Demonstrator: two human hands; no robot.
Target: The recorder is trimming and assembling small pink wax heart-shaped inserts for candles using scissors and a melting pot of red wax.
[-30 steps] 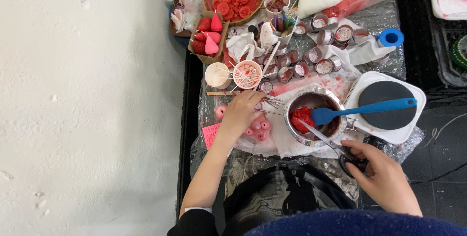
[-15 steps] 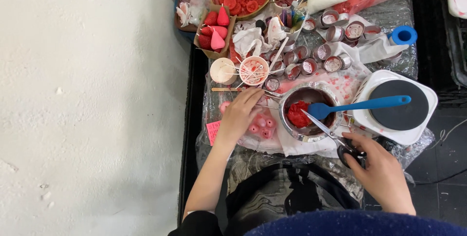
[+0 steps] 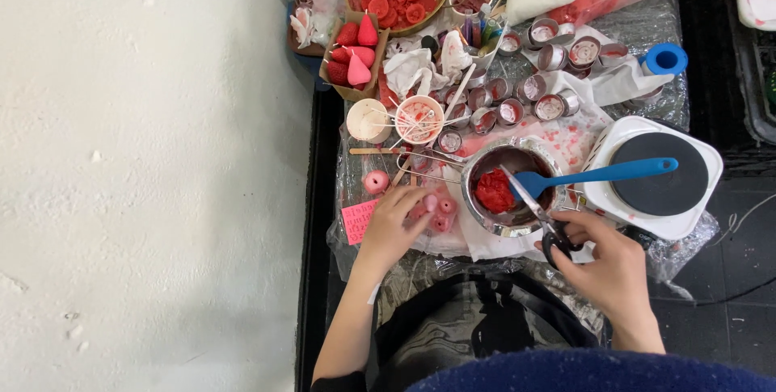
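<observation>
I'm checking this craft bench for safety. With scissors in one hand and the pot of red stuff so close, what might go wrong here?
1. The right hand holds scissors whose blades reach over the metal pot; a nudge might tip the red mass out.
2. The blue spatula lies across pot and hot plate; it may be knocked off.
3. The left hand works on small pink pieces near the blades.

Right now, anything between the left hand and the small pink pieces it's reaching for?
Nothing visible. The left hand has its fingertips already at the small pink pieces on the plastic-covered table. The metal pot sits beside them to the right, not between. The right hand holds scissors over the pot.
</observation>
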